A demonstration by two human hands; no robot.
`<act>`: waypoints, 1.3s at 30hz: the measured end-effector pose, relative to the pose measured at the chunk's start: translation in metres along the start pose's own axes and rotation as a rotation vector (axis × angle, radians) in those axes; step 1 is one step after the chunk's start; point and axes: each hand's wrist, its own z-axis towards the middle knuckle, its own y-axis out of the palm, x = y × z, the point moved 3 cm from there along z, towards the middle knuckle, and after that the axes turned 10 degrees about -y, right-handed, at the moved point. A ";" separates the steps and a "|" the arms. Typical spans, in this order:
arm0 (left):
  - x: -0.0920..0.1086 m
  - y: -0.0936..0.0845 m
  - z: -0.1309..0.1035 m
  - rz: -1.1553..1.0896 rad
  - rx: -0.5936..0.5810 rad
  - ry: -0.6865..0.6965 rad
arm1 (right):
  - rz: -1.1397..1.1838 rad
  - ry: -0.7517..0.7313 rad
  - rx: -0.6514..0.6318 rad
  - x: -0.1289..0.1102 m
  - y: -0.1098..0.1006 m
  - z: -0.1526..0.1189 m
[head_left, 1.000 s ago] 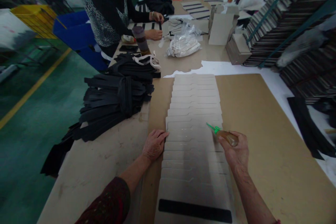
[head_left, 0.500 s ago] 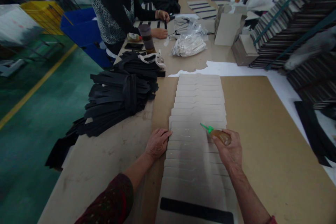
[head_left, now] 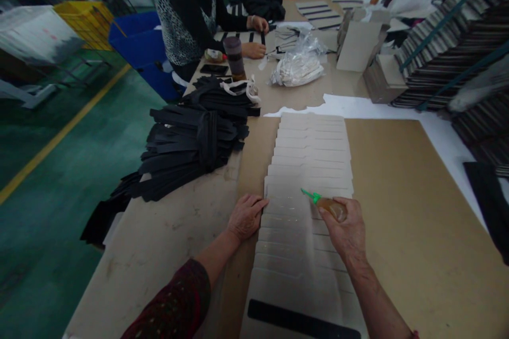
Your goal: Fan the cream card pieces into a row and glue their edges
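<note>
A long row of overlapping grey cardboard pieces (head_left: 308,153) runs away from me down the middle of the table. My right hand (head_left: 350,228) is wrapped round a squeeze bottle of amber glue (head_left: 333,208), its green nozzle tilted left just over the pieces. Shiny streaks mark several of them near the nozzle. My left hand (head_left: 247,217) lies flat at the row's left edge, fingertips touching the cardboard and holding nothing. Across the nearest piece lies a black strip (head_left: 302,320).
Black fabric strips (head_left: 191,140) are heaped to the left. Beyond them stand a dark cup (head_left: 235,58) and a phone (head_left: 213,69). A co-worker's hands (head_left: 256,37) handle striped pieces across the table. Plastic-wrapped material (head_left: 300,66) and tall strapped stacks (head_left: 449,37) stand farther back.
The whole view has shifted, so the scene sits slightly farther right. My right hand has moved the bottle a little left relative to the row. My left hand stays at the edge.
</note>
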 end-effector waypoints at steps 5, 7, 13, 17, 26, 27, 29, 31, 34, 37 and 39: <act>0.001 -0.001 0.000 -0.001 -0.014 0.003 | 0.016 -0.043 -0.048 -0.014 0.016 -0.006; 0.001 0.000 0.000 -0.002 -0.021 0.001 | 0.022 -0.075 -0.067 -0.019 0.022 -0.008; 0.000 0.001 -0.001 -0.001 -0.033 -0.009 | 0.046 -0.125 -0.078 -0.034 0.037 -0.014; 0.002 0.000 -0.001 -0.004 -0.044 -0.016 | 0.072 -0.178 -0.103 -0.041 0.049 -0.017; 0.002 -0.001 -0.002 -0.011 -0.046 -0.029 | 0.110 -0.210 -0.117 -0.053 0.065 -0.018; 0.001 0.000 -0.002 -0.010 -0.047 -0.029 | 0.105 -0.212 -0.112 -0.053 0.064 -0.018; 0.001 0.000 -0.001 -0.008 -0.048 -0.027 | 0.086 -0.214 -0.096 -0.051 0.059 -0.017; 0.000 0.001 -0.001 -0.008 -0.047 -0.022 | 0.057 -0.200 -0.070 -0.044 0.050 -0.016; 0.001 0.001 -0.001 -0.012 -0.044 -0.018 | 0.014 -0.133 -0.022 -0.030 0.032 -0.018; 0.001 0.001 -0.001 -0.015 -0.040 -0.022 | 0.010 -0.054 0.061 -0.021 0.018 -0.022; 0.002 0.000 -0.002 -0.017 -0.038 -0.025 | 0.053 0.012 0.094 -0.020 0.019 -0.024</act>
